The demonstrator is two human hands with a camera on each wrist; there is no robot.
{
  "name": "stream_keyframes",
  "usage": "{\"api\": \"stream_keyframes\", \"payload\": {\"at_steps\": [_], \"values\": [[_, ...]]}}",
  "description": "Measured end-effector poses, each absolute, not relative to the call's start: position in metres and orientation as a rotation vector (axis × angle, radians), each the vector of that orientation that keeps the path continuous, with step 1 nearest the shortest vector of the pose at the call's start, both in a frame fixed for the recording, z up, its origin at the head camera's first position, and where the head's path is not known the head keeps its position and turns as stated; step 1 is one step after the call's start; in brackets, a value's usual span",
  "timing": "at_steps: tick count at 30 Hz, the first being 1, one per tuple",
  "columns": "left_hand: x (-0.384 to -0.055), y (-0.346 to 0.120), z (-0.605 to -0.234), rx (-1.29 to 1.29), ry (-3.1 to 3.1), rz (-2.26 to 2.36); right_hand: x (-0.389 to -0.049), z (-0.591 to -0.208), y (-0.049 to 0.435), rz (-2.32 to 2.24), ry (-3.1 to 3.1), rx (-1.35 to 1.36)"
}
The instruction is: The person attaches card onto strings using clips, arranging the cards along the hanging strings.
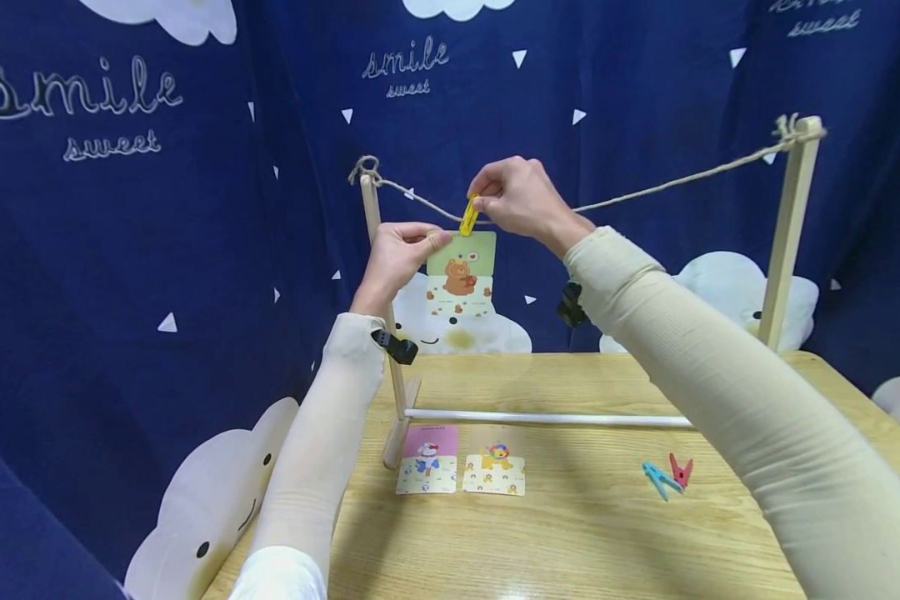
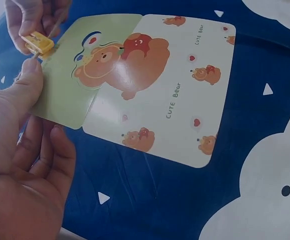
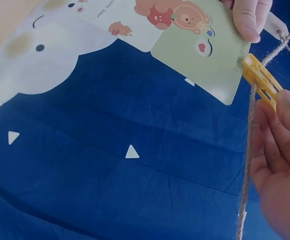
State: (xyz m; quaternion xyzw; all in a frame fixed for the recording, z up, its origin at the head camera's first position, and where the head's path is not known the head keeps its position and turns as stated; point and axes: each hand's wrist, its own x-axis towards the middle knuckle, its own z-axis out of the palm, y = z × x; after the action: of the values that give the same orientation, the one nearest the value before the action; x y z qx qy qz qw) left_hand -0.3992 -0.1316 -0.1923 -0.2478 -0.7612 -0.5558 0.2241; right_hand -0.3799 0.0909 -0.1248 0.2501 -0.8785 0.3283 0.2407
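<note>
A green-and-white bear card (image 1: 461, 279) hangs upright at the rope (image 1: 660, 182). My left hand (image 1: 399, 258) pinches its top edge near the left corner, thumb in front and fingers behind. In my right hand (image 1: 523, 200) a yellow clothespin (image 1: 468, 217) is pinched by its upper end. The clothespin's lower end sits over the rope and the card's top edge, as the right wrist view also shows with the yellow clothespin (image 3: 263, 80) beside the card (image 3: 200, 55). In the left wrist view the card's printed face (image 2: 150, 75) is fully turned to the camera.
Wooden posts (image 1: 791, 242) hold the rope at both ends, with a white rod (image 1: 547, 417) low between them. On the table (image 1: 555, 533) lie a pink card (image 1: 427, 460), a lion card (image 1: 494, 461), a blue clothespin (image 1: 662, 479) and a red clothespin (image 1: 681, 470). A blue curtain hangs behind.
</note>
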Motion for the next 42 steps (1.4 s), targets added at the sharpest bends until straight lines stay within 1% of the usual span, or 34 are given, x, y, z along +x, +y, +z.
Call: {"api": "stream_keyframes", "payload": {"at_steps": [12,42], "values": [[-0.4012,-0.1334,-0.1943,-0.73,-2.076,-1.497,-0.38,-0.1255,0.0893,0.879,-2.425,0.707],[-0.3998,-0.1321,-0.1965,-0.71,-2.077,-1.478,-0.3814,-0.1307,0.0928,0.877,-2.475,0.752]]}}
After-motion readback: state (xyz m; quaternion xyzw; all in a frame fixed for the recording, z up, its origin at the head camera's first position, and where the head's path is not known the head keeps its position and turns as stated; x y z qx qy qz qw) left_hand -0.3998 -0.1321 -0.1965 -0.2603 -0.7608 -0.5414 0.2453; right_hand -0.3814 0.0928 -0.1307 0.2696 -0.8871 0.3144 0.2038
